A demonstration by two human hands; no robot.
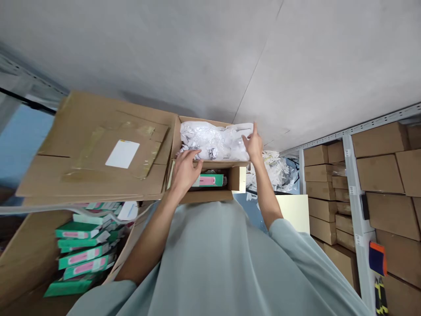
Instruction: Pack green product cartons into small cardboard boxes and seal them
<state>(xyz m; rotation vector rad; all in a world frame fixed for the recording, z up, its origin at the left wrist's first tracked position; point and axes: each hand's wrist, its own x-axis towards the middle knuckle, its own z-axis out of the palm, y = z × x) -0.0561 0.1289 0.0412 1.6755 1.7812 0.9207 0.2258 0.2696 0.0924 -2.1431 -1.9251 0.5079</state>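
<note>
At far left, a large carton (23,259) holds green boxes (82,254); beyond it lies taped cardboard (88,153). The left hand (186,169) is open, fingers apart, at the near left corner of a brown box (176,138). White packing (213,136) lies inside that box. The right hand (254,144) is at its right end; whether it grips cannot be told. Flat fingers and even pressure should suit such loose material. The supporting surface is largely hidden; a grey wall (164,52) stands behind, a shelf (352,188) of cartons (379,173) at right.

One head-worn camera faces forward and down, close above the shirt (210,254).
</note>
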